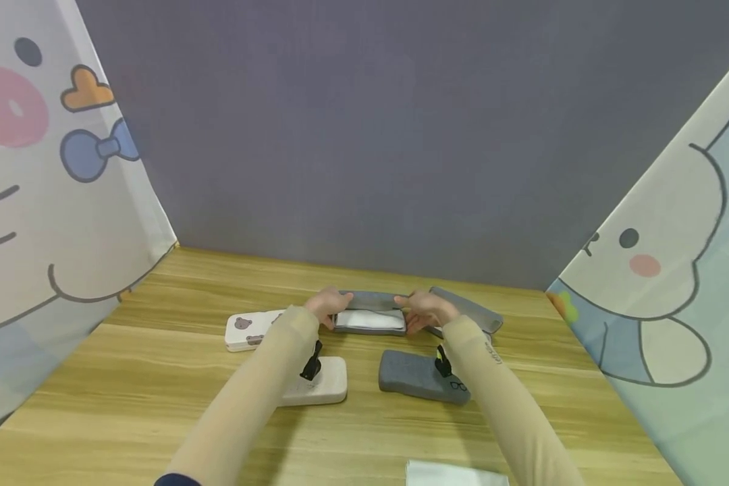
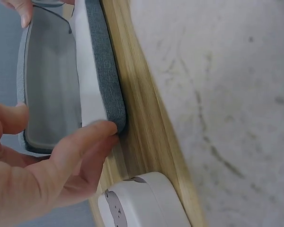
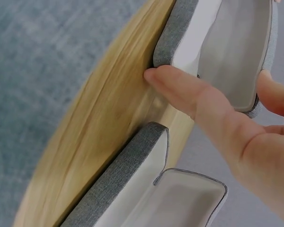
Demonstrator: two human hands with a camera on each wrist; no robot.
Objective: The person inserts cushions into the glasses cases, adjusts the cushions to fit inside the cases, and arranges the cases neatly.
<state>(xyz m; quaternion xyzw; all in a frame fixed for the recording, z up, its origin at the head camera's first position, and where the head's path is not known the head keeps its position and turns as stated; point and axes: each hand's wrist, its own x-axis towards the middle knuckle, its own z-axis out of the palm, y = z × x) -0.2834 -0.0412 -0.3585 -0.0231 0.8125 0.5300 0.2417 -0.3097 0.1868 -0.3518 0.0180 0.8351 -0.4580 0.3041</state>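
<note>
A grey-blue fabric glasses case lies with its lid raised at the back of the table, between both hands. Its lid interior is pale grey. White material shows in the base; whether it is a cloth or the lining, I cannot tell. My left hand holds the left end, thumb at the lid's edge and a fingertip on the base's corner. At the other end my right hand has its thumb on the lid's edge and its index finger against the base.
Right of the hands is another grey case, lid raised. A dark grey case with a glasses print lies closed nearer. On the left are a white bear-print case and a plain off-white case. White cloth lies at the front.
</note>
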